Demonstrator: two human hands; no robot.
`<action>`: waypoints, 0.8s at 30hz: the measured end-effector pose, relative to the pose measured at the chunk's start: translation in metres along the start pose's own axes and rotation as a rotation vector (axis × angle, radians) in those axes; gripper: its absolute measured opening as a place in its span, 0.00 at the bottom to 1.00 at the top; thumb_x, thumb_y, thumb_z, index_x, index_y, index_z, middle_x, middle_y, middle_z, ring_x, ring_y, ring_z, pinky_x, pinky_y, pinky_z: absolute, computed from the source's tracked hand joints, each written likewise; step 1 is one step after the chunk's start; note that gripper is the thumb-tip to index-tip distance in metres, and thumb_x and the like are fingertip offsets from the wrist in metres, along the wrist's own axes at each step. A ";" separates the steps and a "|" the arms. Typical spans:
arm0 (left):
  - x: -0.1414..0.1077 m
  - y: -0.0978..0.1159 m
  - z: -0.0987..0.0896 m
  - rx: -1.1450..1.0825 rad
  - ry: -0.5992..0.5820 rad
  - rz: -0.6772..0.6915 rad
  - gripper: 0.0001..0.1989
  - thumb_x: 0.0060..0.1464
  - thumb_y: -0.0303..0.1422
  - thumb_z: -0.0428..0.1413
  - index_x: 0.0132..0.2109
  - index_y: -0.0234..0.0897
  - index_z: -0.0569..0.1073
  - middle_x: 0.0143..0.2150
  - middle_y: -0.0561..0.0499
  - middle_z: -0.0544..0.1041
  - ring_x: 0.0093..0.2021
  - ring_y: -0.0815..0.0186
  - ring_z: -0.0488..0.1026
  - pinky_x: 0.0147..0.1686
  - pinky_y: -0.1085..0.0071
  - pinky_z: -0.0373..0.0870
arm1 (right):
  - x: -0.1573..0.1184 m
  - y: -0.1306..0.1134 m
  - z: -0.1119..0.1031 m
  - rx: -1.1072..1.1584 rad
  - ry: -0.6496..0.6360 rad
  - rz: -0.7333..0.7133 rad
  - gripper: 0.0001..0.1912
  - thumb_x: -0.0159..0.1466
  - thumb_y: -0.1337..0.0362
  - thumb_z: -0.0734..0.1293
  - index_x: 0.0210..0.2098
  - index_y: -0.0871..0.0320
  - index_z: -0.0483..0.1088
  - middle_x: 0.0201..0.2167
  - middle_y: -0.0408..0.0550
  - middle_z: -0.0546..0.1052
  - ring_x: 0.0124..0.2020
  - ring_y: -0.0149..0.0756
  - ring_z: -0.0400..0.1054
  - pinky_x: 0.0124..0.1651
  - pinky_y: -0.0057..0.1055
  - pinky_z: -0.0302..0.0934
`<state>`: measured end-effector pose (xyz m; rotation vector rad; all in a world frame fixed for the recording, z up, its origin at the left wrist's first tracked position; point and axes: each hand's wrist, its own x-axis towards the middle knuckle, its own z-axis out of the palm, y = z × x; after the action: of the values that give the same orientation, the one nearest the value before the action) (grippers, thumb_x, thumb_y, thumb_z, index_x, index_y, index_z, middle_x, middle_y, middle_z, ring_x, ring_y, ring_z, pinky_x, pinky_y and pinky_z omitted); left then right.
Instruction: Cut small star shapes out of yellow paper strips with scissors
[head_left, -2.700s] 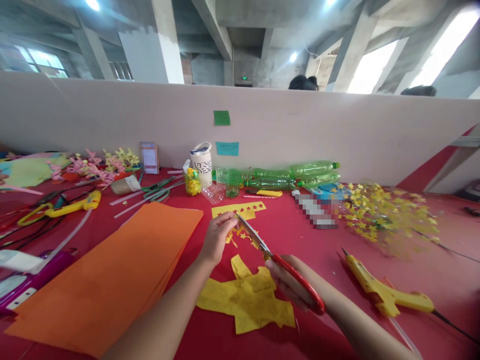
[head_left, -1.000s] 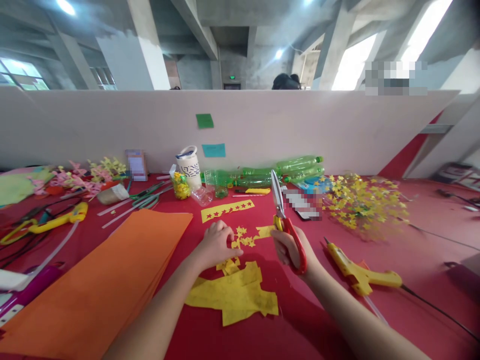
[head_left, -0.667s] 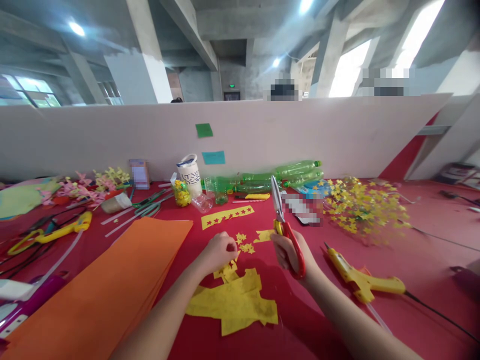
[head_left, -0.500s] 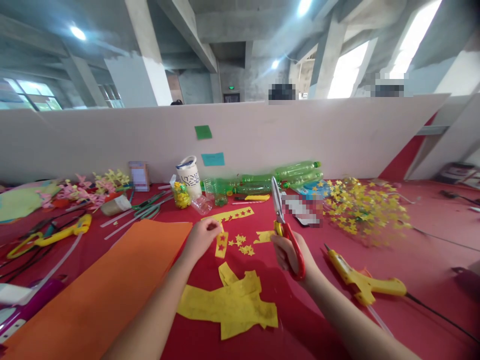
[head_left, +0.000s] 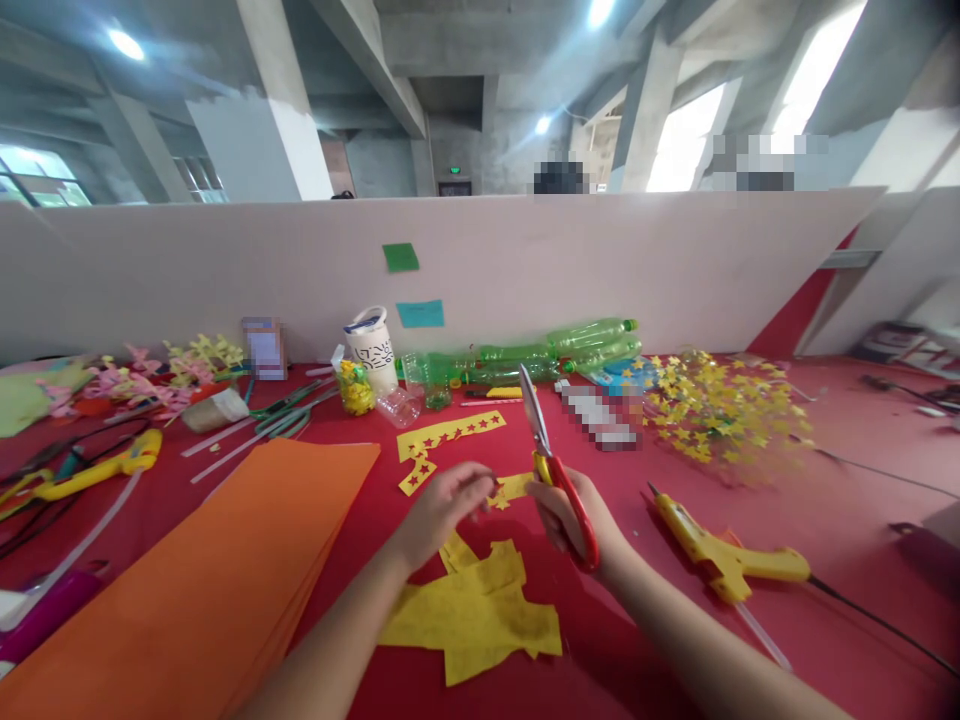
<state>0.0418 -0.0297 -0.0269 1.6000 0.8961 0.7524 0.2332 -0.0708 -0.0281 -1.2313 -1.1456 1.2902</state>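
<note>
Red-handled scissors (head_left: 571, 505) are in my right hand (head_left: 566, 515), blades closed and pointing up. My left hand (head_left: 459, 500) hovers over the small yellow stars (head_left: 501, 500), its fingers slightly apart and nothing visible in them; it covers part of the pile. Between the two hands lies a small yellow felt piece (head_left: 514, 487). Behind my left hand rests a yellow strip with star-shaped holes (head_left: 452, 436), and a shorter punched piece (head_left: 417, 476) lies below it. Larger yellow felt scraps (head_left: 480, 610) spread out nearer to me.
Orange sheets (head_left: 210, 560) cover the left side. A yellow glue gun (head_left: 724, 560) and a bunch of gold stars (head_left: 705, 410) stand right. Green bottles (head_left: 555, 352) and a white cup (head_left: 373, 350) line the back, before a white partition (head_left: 525, 260).
My left hand has moved right from the short punched piece to the stars, and that piece now lies tilted beside the long strip. The scissors have shifted slightly left. The view has turned a little.
</note>
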 end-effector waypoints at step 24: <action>0.001 -0.014 0.018 -0.142 -0.030 -0.081 0.15 0.55 0.44 0.53 0.33 0.35 0.70 0.19 0.57 0.67 0.16 0.75 0.60 0.17 0.78 0.54 | -0.001 0.011 0.010 -0.280 0.044 -0.105 0.11 0.56 0.61 0.66 0.23 0.56 0.59 0.15 0.35 0.59 0.16 0.26 0.52 0.19 0.23 0.47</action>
<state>0.0555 -0.0364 -0.0442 1.4382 0.8613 0.7171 0.2231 -0.0726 -0.0382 -1.3742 -1.3737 1.0447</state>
